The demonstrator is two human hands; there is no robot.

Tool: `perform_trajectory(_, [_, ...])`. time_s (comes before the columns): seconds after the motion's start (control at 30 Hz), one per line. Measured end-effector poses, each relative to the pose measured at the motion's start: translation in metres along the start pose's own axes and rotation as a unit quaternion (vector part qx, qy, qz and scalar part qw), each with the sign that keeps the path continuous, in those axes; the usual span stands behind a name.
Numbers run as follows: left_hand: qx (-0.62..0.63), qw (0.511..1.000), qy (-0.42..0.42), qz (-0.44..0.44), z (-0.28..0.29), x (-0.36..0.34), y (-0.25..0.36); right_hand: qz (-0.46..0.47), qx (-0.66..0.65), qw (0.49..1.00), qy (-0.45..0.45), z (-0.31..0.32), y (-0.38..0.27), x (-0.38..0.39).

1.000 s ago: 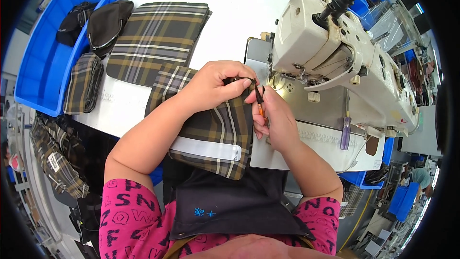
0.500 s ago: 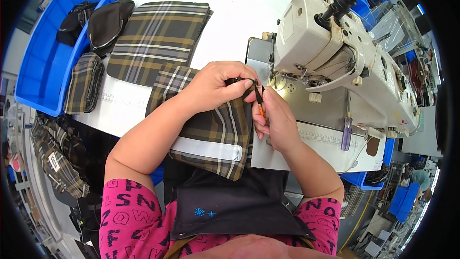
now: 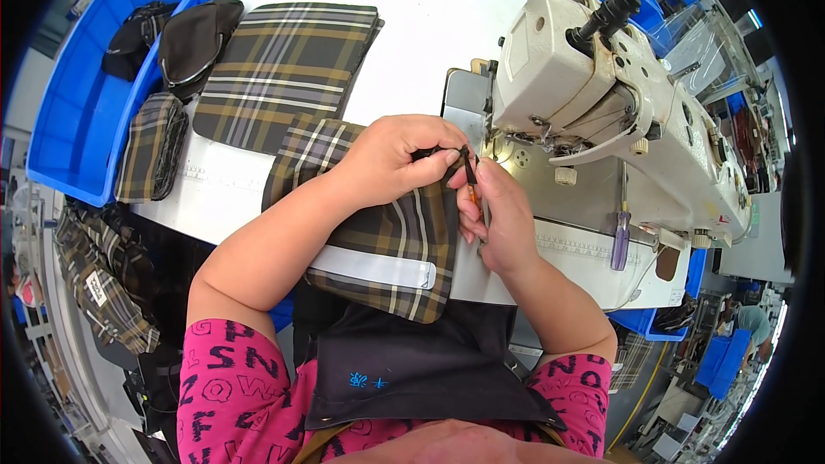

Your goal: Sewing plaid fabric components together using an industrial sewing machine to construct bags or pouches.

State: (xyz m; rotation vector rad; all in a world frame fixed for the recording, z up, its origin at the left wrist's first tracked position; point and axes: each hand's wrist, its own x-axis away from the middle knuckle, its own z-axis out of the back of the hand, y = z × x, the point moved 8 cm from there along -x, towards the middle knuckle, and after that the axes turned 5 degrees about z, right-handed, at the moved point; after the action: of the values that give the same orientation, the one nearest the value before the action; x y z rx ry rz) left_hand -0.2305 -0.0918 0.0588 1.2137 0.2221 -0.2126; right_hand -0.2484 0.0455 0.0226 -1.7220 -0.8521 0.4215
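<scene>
Having a blue plastic bin point(image 3: 73, 120) at the left, seeing a black cloth item point(image 3: 133, 47) inside it. Seeing a black zippered pouch point(image 3: 199, 45) overlapping the bin's right rim, and a folded plaid bundle point(image 3: 153, 150) sitting against its side, nearer the body. Seeing a second blue bin point(image 3: 643, 325) past the table's right front edge, partly covered, with dark cloth point(image 3: 675, 316) in it.

Working at a white sewing table point(image 3: 412, 17), with a ruler strip point(image 3: 576, 245) running along its right part and a cluttered workshop surrounding it.

Pinching the dark edge of a plaid fabric piece point(image 3: 395, 223) between left hand point(image 3: 400, 155) thumb and forefinger, closed tight. Resting that piece partly on the table, drooping it over the front edge above a black apron point(image 3: 412, 361). Gripping a slim black-and-orange tool point(image 3: 473, 193) in the curled right hand point(image 3: 507, 215), pointing it at the pinched edge; not being able to tell whether touching.

Facing a sewing machine point(image 3: 541, 60) just beyond the right hand, blocking the table behind. Seeing a purple-handled screwdriver point(image 3: 620, 245) to its near side, and a flat plaid panel point(image 3: 284, 60) beyond the left forearm.
</scene>
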Motion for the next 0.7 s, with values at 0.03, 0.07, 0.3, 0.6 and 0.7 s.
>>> perform_trajectory(0.03, [-0.015,1.000,0.009,-0.017,0.000,0.000,0.003,0.000,0.000,1.000,0.000,0.000,-0.001,0.000])
perform_trajectory(0.07, [-0.015,1.000,0.009,-0.017,-0.001,0.001,0.003,-0.003,-0.013,1.000,0.006,0.000,-0.001,0.000])
perform_trajectory(0.3, [-0.110,0.990,0.050,-0.071,-0.004,0.004,0.013,-0.024,-0.034,0.999,0.032,0.004,0.002,-0.001])
perform_trajectory(0.6, [-0.082,0.996,0.037,-0.025,-0.004,0.001,0.008,-0.025,-0.027,0.999,0.023,0.008,0.005,-0.004])
perform_trajectory(0.7, [-0.078,0.996,0.038,-0.028,-0.003,0.002,0.007,-0.032,-0.043,0.998,0.038,0.005,0.007,-0.004])
